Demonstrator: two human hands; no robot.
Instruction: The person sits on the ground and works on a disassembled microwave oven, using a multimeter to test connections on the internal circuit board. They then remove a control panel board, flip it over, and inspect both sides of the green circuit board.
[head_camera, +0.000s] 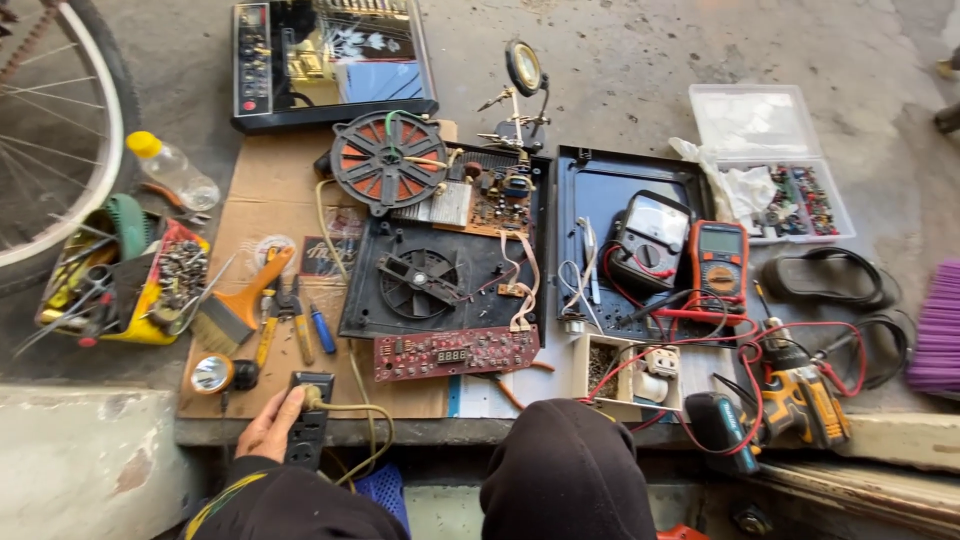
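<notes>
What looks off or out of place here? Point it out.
The black cooker base lies opened, its round coil lifted off and tilted against the top edge, and the red circuit board hangs loose on its wires. Red leads tangle over the drill. The left hand rests on a power strip.

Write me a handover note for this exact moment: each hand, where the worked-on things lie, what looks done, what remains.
Left hand: resting on the black power strip at the cardboard's near edge, beside its cream plug.
Right hand: not in view.
Opened cooktop base lies on the cardboard, fan exposed; the coil disc is lifted out behind it; the red display board lies in front, digits lit.
Two multimeters sit on the removed cover to the right.
Done: housing opened, boards exposed.
Left: everything is still apart.
</notes>
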